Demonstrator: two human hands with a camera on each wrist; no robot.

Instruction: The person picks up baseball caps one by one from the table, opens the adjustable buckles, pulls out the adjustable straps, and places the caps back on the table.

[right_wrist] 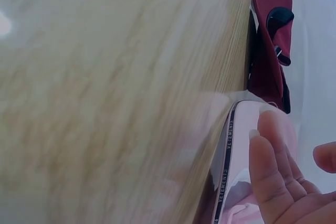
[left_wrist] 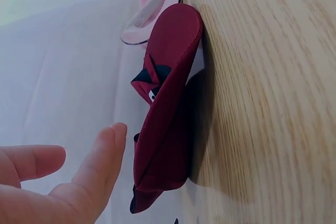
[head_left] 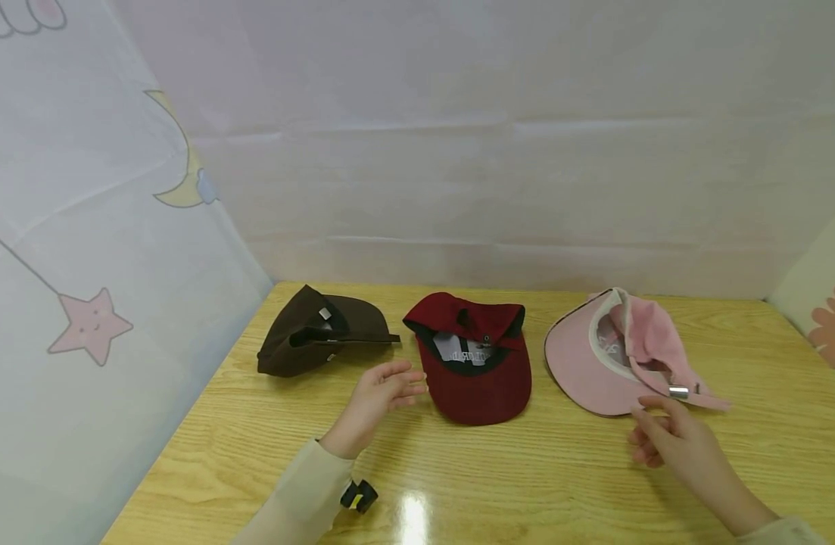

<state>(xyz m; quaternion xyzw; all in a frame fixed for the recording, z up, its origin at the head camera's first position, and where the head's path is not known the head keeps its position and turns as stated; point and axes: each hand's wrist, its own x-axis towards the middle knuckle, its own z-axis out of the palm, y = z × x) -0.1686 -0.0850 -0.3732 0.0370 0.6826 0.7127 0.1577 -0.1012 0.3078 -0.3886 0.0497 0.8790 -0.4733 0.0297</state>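
Observation:
Three baseball caps lie in a row with their hollow insides showing. The dark red cap (head_left: 481, 397) is in the middle, brim toward me. Just left of its brim my left hand (head_left: 379, 393) hovers with fingers loosely stretched and nothing in them; the left wrist view shows its fingertips (left_wrist: 116, 135) beside the cap. On the right is the pink cap (head_left: 577, 371), a dark lettered edge band on its brim and a metal buckle (head_left: 678, 392) on its strap. My right hand (head_left: 676, 439) is at its near side, fingers relaxed and slightly bent, holding nothing.
A dark brown cap (head_left: 301, 352) rests on its side at the left of the wooden table (head_left: 485, 484). Pale printed cloth (head_left: 499, 151) hangs behind and along both sides. A small black strap (head_left: 359, 496) sits at my left wrist.

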